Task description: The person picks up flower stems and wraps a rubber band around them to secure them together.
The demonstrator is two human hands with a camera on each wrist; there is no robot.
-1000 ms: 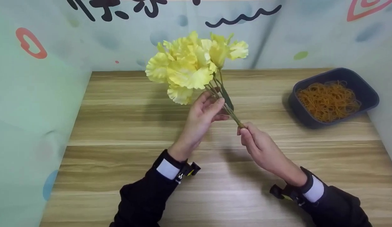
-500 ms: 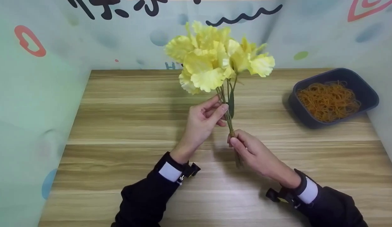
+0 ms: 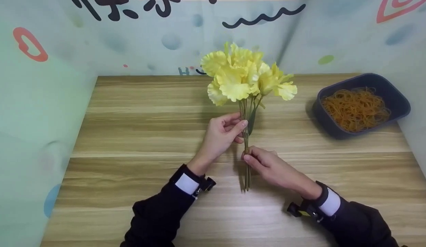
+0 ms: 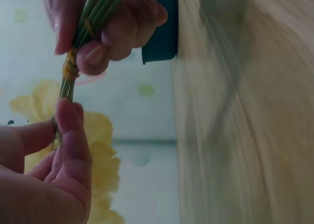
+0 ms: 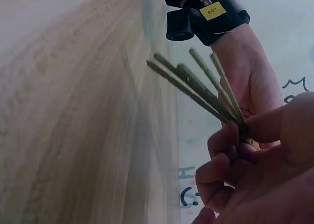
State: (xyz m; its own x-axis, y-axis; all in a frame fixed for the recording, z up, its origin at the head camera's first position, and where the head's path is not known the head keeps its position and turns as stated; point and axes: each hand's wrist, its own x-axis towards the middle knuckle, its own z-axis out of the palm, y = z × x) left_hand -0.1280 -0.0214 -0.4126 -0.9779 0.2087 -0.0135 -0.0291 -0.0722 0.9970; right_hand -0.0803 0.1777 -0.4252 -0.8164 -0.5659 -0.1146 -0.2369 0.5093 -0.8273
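Note:
A bunch of yellow ruffled artificial flowers (image 3: 235, 77) stands nearly upright in the head view, its thin stems (image 3: 246, 137) gathered together below a dark green leaf (image 3: 252, 121). My left hand (image 3: 220, 135) pinches the stems just under the blooms, thumb in front. Lower down, my right hand (image 3: 271, 168) grips them between thumb and fingers. A yellowish rubber band (image 4: 71, 64) is wound round the stems between the two hands in the left wrist view. Below the right hand the stem ends (image 5: 191, 84) stick out freely, fanned apart in the right wrist view.
A dark blue plastic box (image 3: 341, 132) stands at the back right of the wooden table (image 3: 130, 137), with a heap of orange-brown rubber bands (image 3: 357, 109) in it. A printed pale cloth (image 3: 137, 51) hangs behind the table and along its sides.
The bunch has swung from leaning left to nearly upright, then come down a little. The right hand has moved left and down along with the stems, whose lower ends now show in the head view.

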